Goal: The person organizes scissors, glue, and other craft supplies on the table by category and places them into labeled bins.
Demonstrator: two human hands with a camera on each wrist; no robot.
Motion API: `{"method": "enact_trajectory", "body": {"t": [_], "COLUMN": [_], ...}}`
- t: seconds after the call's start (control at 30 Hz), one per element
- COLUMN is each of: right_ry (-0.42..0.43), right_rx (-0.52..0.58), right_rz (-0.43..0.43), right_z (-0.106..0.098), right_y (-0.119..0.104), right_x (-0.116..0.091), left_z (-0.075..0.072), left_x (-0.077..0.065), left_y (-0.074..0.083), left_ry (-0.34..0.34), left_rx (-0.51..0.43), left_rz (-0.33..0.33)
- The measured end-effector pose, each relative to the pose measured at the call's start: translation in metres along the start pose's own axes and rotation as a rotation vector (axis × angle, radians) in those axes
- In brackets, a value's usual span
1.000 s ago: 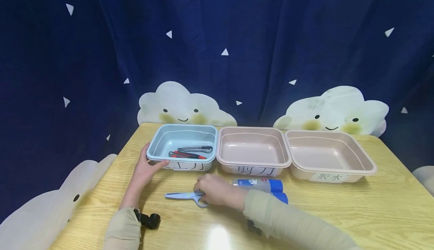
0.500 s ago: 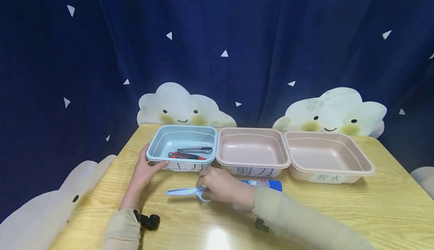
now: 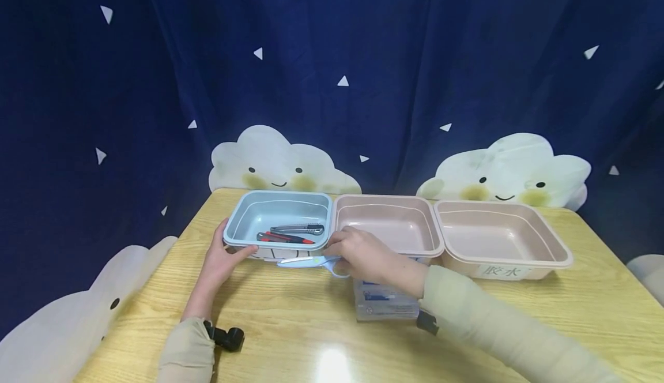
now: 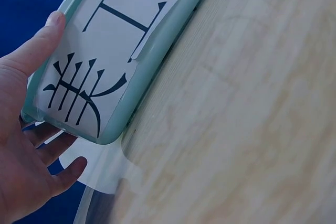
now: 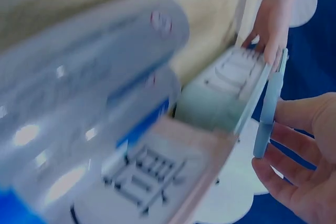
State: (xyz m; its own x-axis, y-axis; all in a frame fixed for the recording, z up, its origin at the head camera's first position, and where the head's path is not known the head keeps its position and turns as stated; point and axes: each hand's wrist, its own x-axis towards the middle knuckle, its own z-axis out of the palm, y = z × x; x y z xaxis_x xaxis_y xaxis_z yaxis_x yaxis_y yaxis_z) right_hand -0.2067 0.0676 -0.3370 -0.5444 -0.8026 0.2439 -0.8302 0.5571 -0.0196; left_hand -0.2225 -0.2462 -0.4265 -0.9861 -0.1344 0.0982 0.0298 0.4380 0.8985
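One pair of scissors [image 3: 306,262], three bins [image 3: 399,230]

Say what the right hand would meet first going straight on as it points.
Probably the blue bin, at its near right corner: the right hand, holding the scissors, points there. Height is unclear; it might pass over.

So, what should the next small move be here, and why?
I'd probably lift the scissors over the middle bin. The right hand pinches them at the handle end, close in front of that bin; the blue bin beside it holds cutters, and the middle bin's label, blurred in the right wrist view, seems to begin with the character for scissors.
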Motion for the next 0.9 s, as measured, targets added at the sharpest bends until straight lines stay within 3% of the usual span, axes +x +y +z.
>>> {"method": "enact_trajectory", "body": {"t": [0.2, 0.43, 0.67, 0.9], "right_ry": [0.044, 0.016, 0.033, 0.054], "right_rx": [-0.007, -0.005, 0.040, 0.017], "right_rz": [0.041, 0.149, 0.200, 0.234], "right_z": [-0.011, -0.018, -0.013, -0.006], "right_y": [0.022, 0.045, 0.070, 0.093], "right_x": [-0.006, -0.014, -0.023, -0.029], "left_z": [-0.001, 0.000, 0.001, 0.001], "left_x": [0.000, 0.000, 0.000, 0.000], "left_y": [0.000, 0.000, 0.000, -0.001], "left_ry": [-0.002, -0.008, -0.007, -0.001], "left_rx": [0.007, -0.011, -0.009, -0.001], "left_rz": [-0.006, -0.015, -0.015, -0.005]}}
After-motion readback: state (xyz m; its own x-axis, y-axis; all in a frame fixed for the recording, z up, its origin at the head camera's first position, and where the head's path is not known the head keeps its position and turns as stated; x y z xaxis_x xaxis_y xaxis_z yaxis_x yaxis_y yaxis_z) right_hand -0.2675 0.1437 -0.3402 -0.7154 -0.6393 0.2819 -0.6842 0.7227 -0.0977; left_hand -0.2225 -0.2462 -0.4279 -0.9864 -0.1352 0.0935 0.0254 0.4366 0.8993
